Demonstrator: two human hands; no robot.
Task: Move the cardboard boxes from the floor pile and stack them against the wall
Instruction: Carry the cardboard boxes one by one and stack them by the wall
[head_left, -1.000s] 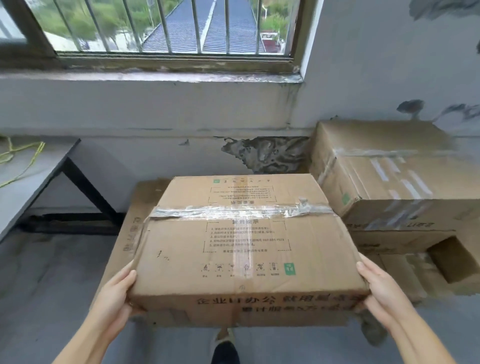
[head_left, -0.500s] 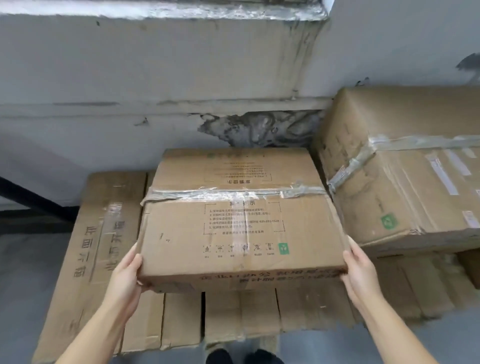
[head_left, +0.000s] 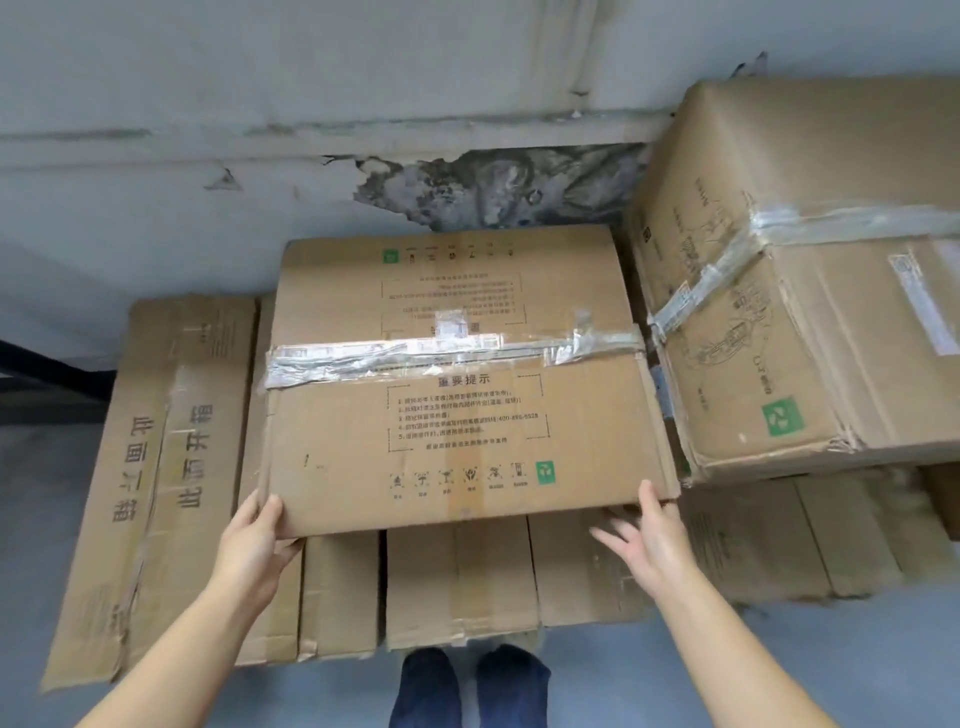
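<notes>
While your left hand (head_left: 254, 540) grips the taped box's (head_left: 457, 415) near left corner (thumb on top), your right hand (head_left: 647, 540) rests spread-fingered under its right corner, atop flat cartons (head_left: 462, 582) at the wall (head_left: 260, 130).

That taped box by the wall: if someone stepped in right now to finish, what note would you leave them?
Left hand: grips the near left corner of the taped box.
Right hand: fingers spread at its near right edge, thumb on top.
The box lies on the row of flat boxes, close to the wall, beside the big box.
Done: box brought to the stack.
Left: let go, fetch more.
</notes>
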